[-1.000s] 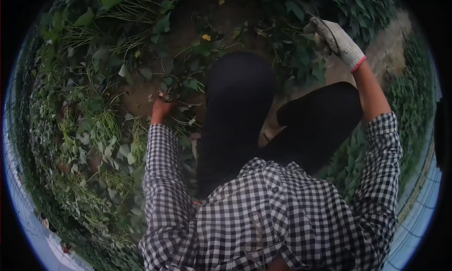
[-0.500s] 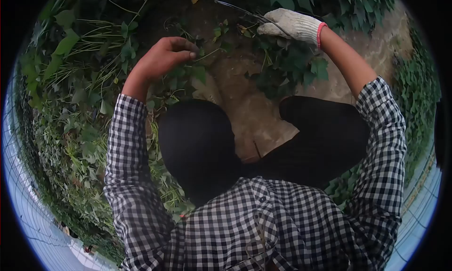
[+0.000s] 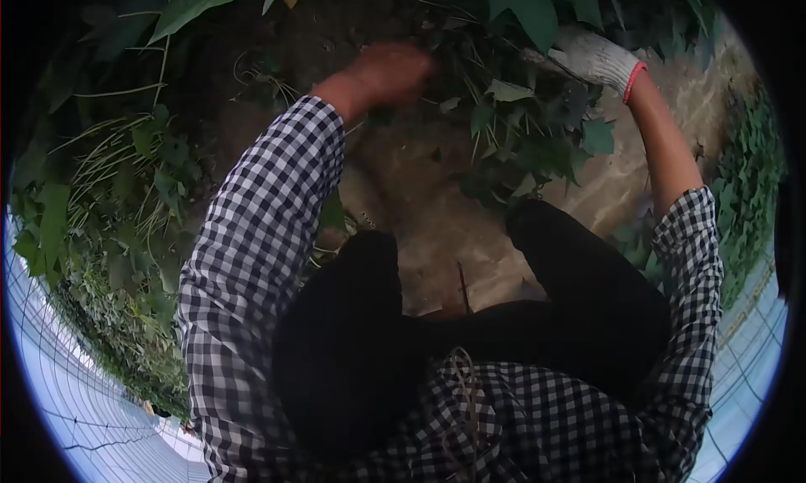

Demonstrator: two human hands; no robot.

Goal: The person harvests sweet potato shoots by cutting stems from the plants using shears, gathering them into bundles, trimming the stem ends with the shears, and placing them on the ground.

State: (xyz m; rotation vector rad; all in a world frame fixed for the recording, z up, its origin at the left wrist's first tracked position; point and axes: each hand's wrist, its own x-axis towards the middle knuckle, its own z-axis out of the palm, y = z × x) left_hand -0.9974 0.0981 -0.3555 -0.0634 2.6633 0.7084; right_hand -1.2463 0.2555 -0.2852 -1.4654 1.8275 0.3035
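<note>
My bare left hand [image 3: 393, 73] is smeared by motion over the soil at the upper middle, beside leafy vines [image 3: 512, 114]. Its fingers are too blurred to make out. My right hand [image 3: 594, 57], in a white glove with a red cuff edge, is closed round a thin dark tool [image 3: 561, 67] among the leaves at the upper right. Leaves hide part of the tool, and its far end cannot be made out. Below both hands lies brown soil [image 3: 441, 206], between my dark-trousered knees.
Long-stemmed vines [image 3: 117, 160] spread over the left side. Large leaves [image 3: 525, 9] hang at the top edge. A row of green plants [image 3: 743, 198] runs along the right. A thin dark stick [image 3: 463, 288] stands between my legs.
My left hand has risen from the vines on the left and moved right towards the middle. My gloved hand swung left, then back right, with the tool. My knees have moved apart.
</note>
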